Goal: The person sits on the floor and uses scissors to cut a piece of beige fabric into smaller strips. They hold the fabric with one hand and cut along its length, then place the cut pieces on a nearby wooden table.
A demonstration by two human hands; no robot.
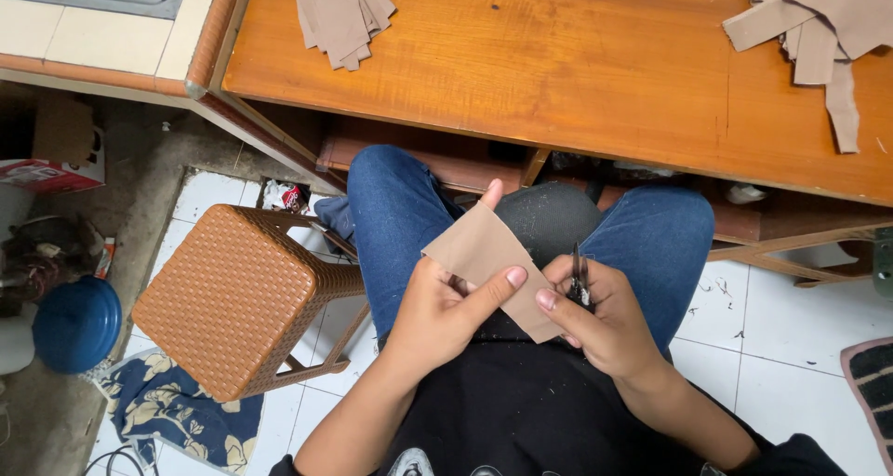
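The wooden tabletop (pixel 577 76) carries two loose heaps of tan pieces, a small stack (pixel 342 13) at its left and a bigger pile of strips (pixel 817 29) at its right, well apart, within reach of the seated person. A woven brown stool (pixel 233 299) stands beside the left knee. Over the lap, the left hand (pixel 437 313) pinches a tan piece (pixel 484 257) between thumb and fingers, its grip closed on it so the sheet is held flat and taut. The piece is thin, matte, roughly four-cornered. The right hand (pixel 605 322) has its grip closed around small dark scissors (pixel 579 281), whose blades meet the piece's edge.
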